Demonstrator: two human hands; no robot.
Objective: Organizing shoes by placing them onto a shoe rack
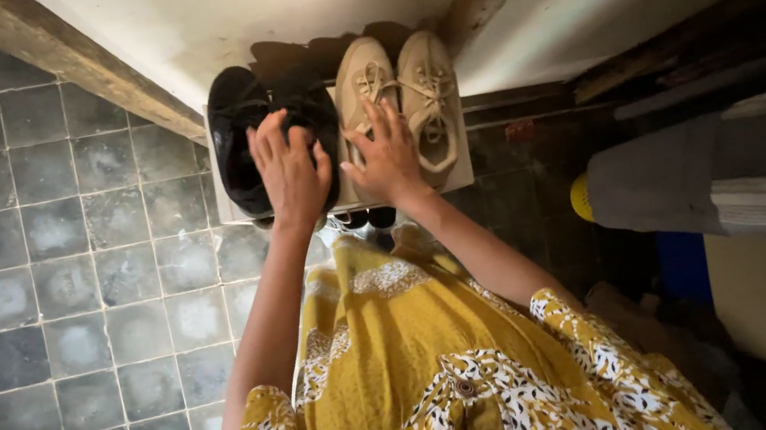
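Observation:
A pair of black shoes (240, 141) and a pair of beige laced shoes (426, 97) stand side by side on a low white shoe rack (460, 176) against the wall. My left hand (290, 170) lies on the right-hand black shoe, fingers spread over its top. My right hand (386, 156) rests on the left beige shoe (361, 82), fingers over its laces. Whether either hand grips its shoe cannot be told. Dark shoe tips (368, 217) show on a lower level under the rack's edge.
Grey square floor tiles (61, 293) fill the left. A wooden door frame (93, 71) runs diagonally at the upper left. To the right stand a grey and white bundle (732, 178), a yellow object (582, 198) and a blue one (682, 263).

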